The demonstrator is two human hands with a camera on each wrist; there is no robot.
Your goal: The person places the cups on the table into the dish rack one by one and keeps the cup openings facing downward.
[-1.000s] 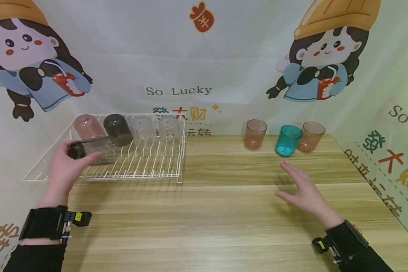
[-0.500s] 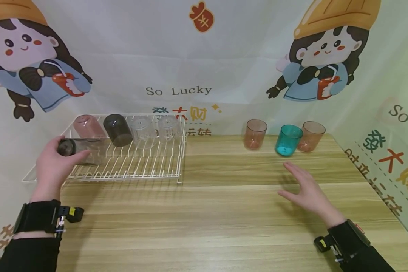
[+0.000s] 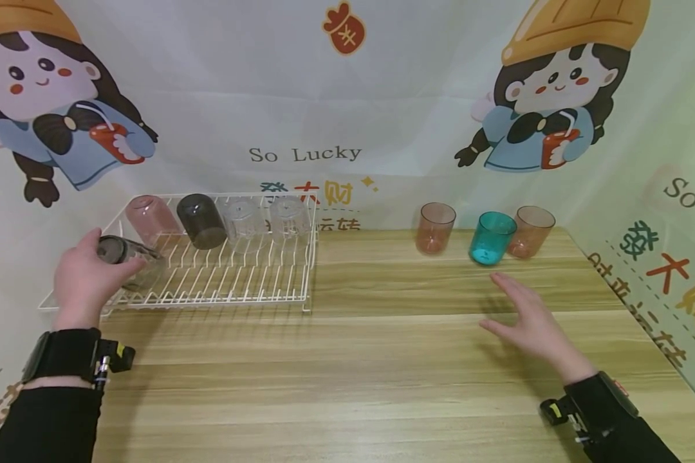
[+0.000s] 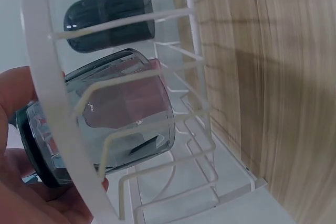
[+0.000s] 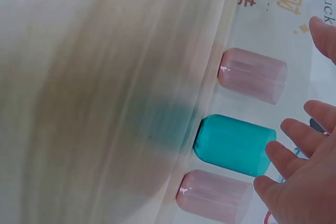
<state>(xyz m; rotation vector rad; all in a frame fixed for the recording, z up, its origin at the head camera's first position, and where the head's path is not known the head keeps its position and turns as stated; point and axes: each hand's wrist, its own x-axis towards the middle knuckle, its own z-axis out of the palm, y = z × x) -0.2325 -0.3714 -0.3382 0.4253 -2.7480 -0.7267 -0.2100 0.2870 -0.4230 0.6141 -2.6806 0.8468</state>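
Note:
At the rack's left end, my left hand (image 3: 83,276) grips a smoky grey glass (image 3: 147,263) around its thick base. The glass tilts, with its mouth pointing right and downward, close over the front wires of the white wire dish rack (image 3: 255,300). In the left wrist view, thumb and fingers curl around the dark base (image 4: 39,153). My right hand (image 3: 529,321) hovers over the table with fingers spread and holds nothing. Beyond its fingertips stand a teal cup (image 3: 492,239) and two pinkish cups, one left (image 3: 435,229) and one right (image 3: 533,233).
Along the rack's back row, a pink glass (image 3: 150,215), a dark grey glass (image 3: 201,222) and two clear glasses, one inner (image 3: 243,218) and one outer (image 3: 288,217), stand upside down. A printed cloth backdrop (image 3: 208,128) borders the wooden table (image 3: 347,373).
My left hand has moved left with the grey glass, and the glass has tipped from nearly level to mouth lower. My right hand has shifted slightly right.

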